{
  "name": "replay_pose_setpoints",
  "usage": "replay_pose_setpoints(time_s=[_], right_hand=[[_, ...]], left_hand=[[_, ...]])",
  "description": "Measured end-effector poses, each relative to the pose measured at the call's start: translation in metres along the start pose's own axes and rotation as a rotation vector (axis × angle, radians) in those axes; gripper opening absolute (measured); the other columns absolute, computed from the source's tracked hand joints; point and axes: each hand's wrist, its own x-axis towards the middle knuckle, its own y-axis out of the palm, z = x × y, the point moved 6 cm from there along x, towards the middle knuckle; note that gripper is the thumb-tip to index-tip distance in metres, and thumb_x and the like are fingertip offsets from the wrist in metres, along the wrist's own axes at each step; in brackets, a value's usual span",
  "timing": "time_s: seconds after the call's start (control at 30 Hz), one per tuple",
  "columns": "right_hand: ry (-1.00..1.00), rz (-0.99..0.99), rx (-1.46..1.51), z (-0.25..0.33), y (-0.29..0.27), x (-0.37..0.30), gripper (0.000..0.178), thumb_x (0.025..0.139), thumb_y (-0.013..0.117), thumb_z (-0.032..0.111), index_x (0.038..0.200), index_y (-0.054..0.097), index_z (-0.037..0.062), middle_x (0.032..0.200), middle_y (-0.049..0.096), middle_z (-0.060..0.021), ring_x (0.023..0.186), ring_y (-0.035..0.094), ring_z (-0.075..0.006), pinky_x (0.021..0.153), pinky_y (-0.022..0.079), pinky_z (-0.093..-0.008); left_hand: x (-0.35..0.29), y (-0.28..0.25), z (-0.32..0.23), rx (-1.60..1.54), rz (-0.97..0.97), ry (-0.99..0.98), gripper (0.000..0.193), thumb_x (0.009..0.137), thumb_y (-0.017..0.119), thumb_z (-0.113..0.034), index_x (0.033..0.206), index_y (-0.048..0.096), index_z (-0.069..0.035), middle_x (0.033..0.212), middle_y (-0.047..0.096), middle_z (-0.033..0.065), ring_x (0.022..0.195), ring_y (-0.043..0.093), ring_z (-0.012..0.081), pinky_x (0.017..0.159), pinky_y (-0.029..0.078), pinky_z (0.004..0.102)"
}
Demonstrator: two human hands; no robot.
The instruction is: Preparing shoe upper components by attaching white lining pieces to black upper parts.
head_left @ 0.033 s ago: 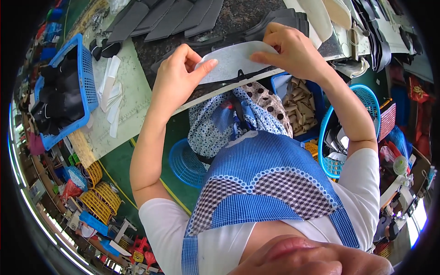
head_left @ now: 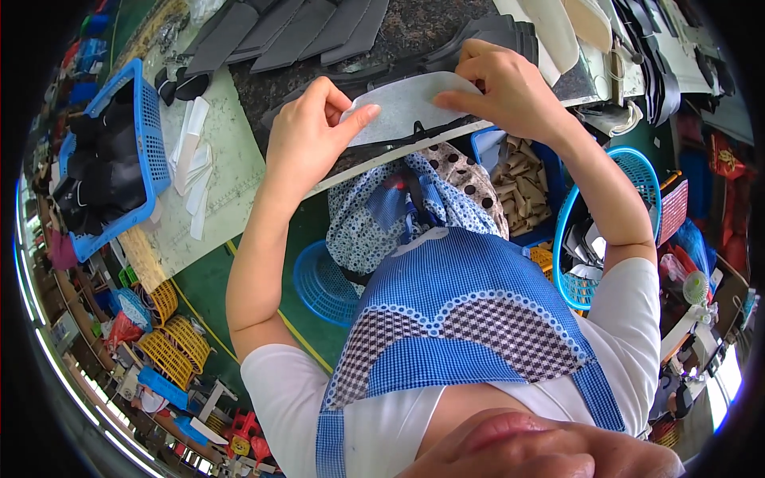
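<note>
A thin whitish sheet piece (head_left: 406, 103) with a curved upper edge stretches between my two hands over the near edge of the dark work surface (head_left: 434, 28). My left hand (head_left: 313, 123) pinches its left end between thumb and fingers. At the other end, my right hand (head_left: 502, 88) grips it the same way, thumb in front. Dark curved pieces (head_left: 486, 36) lie overlapped behind the sheet, partly covered by my right hand. A black strip (head_left: 418, 131) shows along the sheet's lower edge; whether it is joined to the sheet I cannot tell.
Fanned dark grey panels (head_left: 295, 32) lie farther back. At the left, a blue basket (head_left: 147, 119) holds black pieces, beside white strips (head_left: 191, 155). Below the table edge on the right stand a blue bin (head_left: 550, 179) of tan pieces and a light-blue basket (head_left: 655, 179).
</note>
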Motion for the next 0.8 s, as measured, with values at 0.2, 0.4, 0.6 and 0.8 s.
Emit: replay_pose_setpoints(time_s=[0.2, 0.4, 0.6, 0.8], right_hand=[[0.034, 0.131, -0.196, 0.003, 0.005, 0.012, 0.042, 0.083, 0.07, 0.044, 0.077, 0.069, 0.0027, 0.087, 0.062, -0.0108, 0.082, 0.065, -0.0295, 0.068, 0.052, -0.0401], [0.251, 0.077, -0.286, -0.022, -0.007, -0.001, 0.062, 0.067, 0.081, 0.055, 0.057, 0.049, 0.003, 0.062, 0.051, -0.0104, 0.06, 0.054, -0.0289, 0.054, 0.041, -0.0393], [0.346, 0.029, 0.267, -0.036, -0.018, -0.014, 0.051, 0.081, 0.076, 0.047, 0.066, 0.061, 0.0004, 0.059, 0.052, -0.0039, 0.058, 0.05, -0.0133, 0.052, 0.038, -0.0308], [0.403, -0.592, -0.27, -0.11, -0.073, -0.057, 0.037, 0.083, 0.073, 0.041, 0.095, 0.069, 0.0053, 0.091, 0.065, -0.0111, 0.082, 0.063, -0.0244, 0.071, 0.05, -0.0358]], left_hand=[[-0.027, 0.016, -0.073, 0.683, -0.123, 0.487, 0.057, 0.071, 0.077, -0.044, 0.108, 0.06, -0.004, 0.122, 0.06, 0.0136, 0.115, 0.057, 0.0254, 0.094, 0.047, 0.0383], [-0.011, 0.018, -0.063, 0.378, 0.345, 0.402, 0.058, 0.082, 0.072, -0.029, 0.132, 0.053, -0.007, 0.141, 0.051, 0.0151, 0.129, 0.05, 0.0279, 0.106, 0.041, 0.0407], [0.122, -0.084, 0.028, 0.517, -0.397, 0.398, 0.043, 0.09, 0.064, -0.028, 0.129, 0.056, -0.011, 0.125, 0.063, 0.015, 0.115, 0.059, 0.033, 0.095, 0.048, 0.0406], [0.15, -0.113, 0.08, 0.624, -0.21, 0.324, 0.036, 0.095, 0.056, -0.025, 0.129, 0.057, -0.015, 0.107, 0.067, 0.0188, 0.097, 0.064, 0.041, 0.08, 0.051, 0.0488]])
